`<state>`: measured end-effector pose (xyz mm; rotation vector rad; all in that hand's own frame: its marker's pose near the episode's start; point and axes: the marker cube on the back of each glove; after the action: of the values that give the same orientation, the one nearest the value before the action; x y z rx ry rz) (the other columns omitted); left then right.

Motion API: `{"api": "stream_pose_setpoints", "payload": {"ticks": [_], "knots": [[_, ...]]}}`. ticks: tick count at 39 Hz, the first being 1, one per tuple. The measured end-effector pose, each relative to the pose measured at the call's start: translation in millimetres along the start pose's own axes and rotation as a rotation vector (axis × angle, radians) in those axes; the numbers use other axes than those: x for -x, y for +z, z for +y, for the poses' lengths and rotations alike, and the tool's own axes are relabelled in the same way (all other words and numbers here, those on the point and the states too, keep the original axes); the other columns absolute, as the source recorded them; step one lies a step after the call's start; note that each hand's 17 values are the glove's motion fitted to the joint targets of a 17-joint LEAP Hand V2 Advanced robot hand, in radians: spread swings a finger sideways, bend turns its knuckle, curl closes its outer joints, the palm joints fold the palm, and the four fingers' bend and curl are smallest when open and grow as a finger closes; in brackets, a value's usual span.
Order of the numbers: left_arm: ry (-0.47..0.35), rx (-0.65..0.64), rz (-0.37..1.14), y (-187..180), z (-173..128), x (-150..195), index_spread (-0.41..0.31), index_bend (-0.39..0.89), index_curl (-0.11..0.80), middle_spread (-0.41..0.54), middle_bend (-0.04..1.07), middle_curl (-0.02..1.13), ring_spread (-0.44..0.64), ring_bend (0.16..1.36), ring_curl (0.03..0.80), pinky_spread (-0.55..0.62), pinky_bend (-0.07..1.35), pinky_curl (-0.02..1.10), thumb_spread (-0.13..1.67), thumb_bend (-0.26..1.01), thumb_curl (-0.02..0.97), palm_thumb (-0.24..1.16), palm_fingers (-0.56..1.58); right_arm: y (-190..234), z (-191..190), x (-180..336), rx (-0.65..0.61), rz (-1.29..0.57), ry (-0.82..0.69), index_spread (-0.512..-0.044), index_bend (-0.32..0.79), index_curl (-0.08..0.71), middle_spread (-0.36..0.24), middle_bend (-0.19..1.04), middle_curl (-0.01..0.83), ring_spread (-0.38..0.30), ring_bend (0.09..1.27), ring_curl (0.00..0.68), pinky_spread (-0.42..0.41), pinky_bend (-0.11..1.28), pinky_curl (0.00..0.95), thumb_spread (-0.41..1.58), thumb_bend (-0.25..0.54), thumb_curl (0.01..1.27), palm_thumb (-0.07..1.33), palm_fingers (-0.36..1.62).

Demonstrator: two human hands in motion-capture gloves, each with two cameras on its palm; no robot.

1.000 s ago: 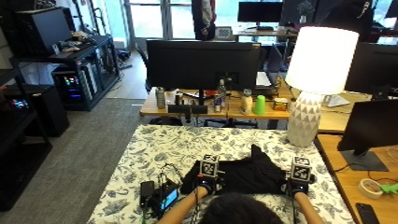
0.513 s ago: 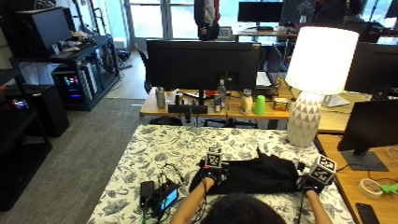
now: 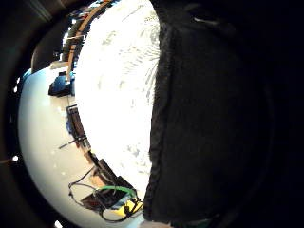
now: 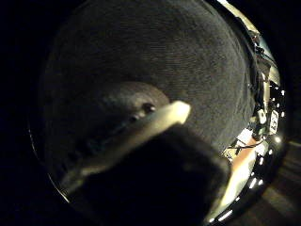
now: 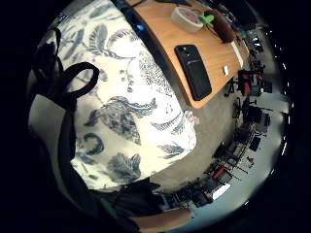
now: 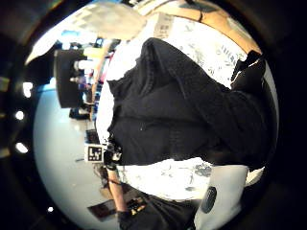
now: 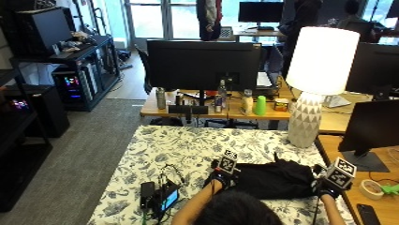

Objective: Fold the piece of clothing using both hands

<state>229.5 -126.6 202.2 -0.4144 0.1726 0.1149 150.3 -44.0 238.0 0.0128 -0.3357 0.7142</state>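
Folding: garment (image 7: 274,178) is lying as a flattened band near the worktop's (image 7: 187,150) near edge; judging by that, further folds are remaining.
Hands: left hand (image 7: 221,178) is gripping the garment's left end; right hand (image 7: 325,186) is sitting at its right end, fingers unreadable.
Surroundings: lamp (image 7: 314,84) is standing at the far right corner; a cabled device (image 7: 159,196) is lying left, apart.
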Motion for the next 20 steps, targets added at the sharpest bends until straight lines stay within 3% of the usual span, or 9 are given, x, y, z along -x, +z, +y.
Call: {"api": "stream_pose_setpoints", "payload": {"ticks": [3, 7, 10, 13, 14, 16, 18, 20], "knots": [[-0.085, 0.02, -0.066, -4, 0, 23, 0.002, 0.12, 0.287, 0.184, 0.2, 0.28, 0.32, 0.65, 0.341, 0.39, 0.48, 0.35, 0.97, -0.08, 0.061, -0.11, 0.11, -22, 5, 26, -0.039, 0.034, -0.054, -0.252, 0.13, 0.286, -0.156, 0.48, 0.513, -0.199, 0.75, 0.461, -0.285, 0.68, 0.419, 0.96, 0.055, 0.37, 1.02, 1.29], [-0.089, 0.132, -0.079, -10, 9, 57, -0.022, 0.12, 0.279, 0.157, 0.18, 0.28, 0.25, 0.67, 0.344, 0.33, 0.51, 0.36, 0.97, -0.09, 0.057, -0.12, 0.15, -59, 25, 82, -0.103, 0.062, -0.168, -0.254, 0.12, 0.29, -0.149, 0.48, 0.512, -0.194, 0.75, 0.465, -0.277, 0.68, 0.423, 0.95, 0.035, 0.38, 1.03, 1.26], [-0.228, -0.003, -0.092, -20, -1, 86, -0.027, 0.14, 0.282, 0.129, 0.2, 0.29, 0.21, 0.66, 0.343, 0.3, 0.49, 0.36, 0.96, -0.08, 0.059, -0.11, 0.21, -81, 48, 128, -0.132, 0.053, -0.251, -0.251, 0.12, 0.291, -0.145, 0.48, 0.512, -0.193, 0.75, 0.465, -0.277, 0.69, 0.426, 0.93, 0.012, 0.39, 1.03, 1.25], [-0.229, -0.152, -0.014, -36, 5, 94, -0.039, 0.17, 0.293, 0.106, 0.19, 0.3, 0.17, 0.65, 0.337, 0.26, 0.47, 0.35, 1.01, -0.03, 0.076, -0.03, 0.27, -85, 58, 171, -0.165, 0.044, -0.316, -0.252, 0.09, 0.283, -0.147, 0.48, 0.512, -0.194, 0.75, 0.466, -0.277, 0.7, 0.43, 0.9, -0.017, 0.41, 1.01, 1.24], [-0.237, -0.22, -0.011, -45, 10, 98, -0.037, 0.14, 0.287, 0.104, 0.19, 0.3, 0.17, 0.65, 0.336, 0.26, 0.47, 0.35, 1.0, -0.05, 0.073, -0.06, 0.25, -83, 63, 189, -0.178, 0.043, -0.345, -0.252, 0.1, 0.284, -0.147, 0.48, 0.511, -0.195, 0.75, 0.466, -0.277, 0.7, 0.43, 0.89, -0.017, 0.41, 1.01, 1.24], [-0.284, -0.359, -0.041, -64, 20, 111, -0.053, 0.22, 0.316, 0.081, 0.18, 0.31, 0.13, 0.63, 0.333, 0.22, 0.45, 0.35, 1.07, 0.01, 0.09, 0.03, 0.34, -72, 74, 232, -0.202, 0.051, -0.419, -0.254, 0.05, 0.264, -0.151, 0.49, 0.514, -0.199, 0.77, 0.471, -0.28, 0.71, 0.434, 0.88, -0.024, 0.42, 1.0, 1.23], [-0.352, -0.406, -0.104, -76, 32, 125, -0.064, 0.23, 0.328, 0.068, 0.18, 0.31, 0.11, 0.62, 0.328, 0.19, 0.43, 0.34, 1.11, 0.01, 0.098, 0.05, 0.38, -49, 87, 280, -0.215, 0.08, -0.505, -0.26, 0.03, 0.249, -0.152, 0.5, 0.514, -0.201, 0.79, 0.473, -0.283, 0.72, 0.438, 0.88, -0.023, 0.42, 1.0, 1.22], [-0.462, -0.363, -0.209, -83, 49, 143, -0.075, 0.24, 0.341, 0.048, 0.17, 0.31, 0.08, 0.61, 0.327, 0.16, 0.41, 0.34, 1.14, 0.02, 0.108, 0.07, 0.42, -18, 103, 328, -0.22, 0.122, -0.593, -0.264, 0.0, 0.228, -0.153, 0.52, 0.517, -0.203, 0.8, 0.477, -0.28, 0.73, 0.442, 0.87, -0.023, 0.43, 1.0, 1.21]]}}
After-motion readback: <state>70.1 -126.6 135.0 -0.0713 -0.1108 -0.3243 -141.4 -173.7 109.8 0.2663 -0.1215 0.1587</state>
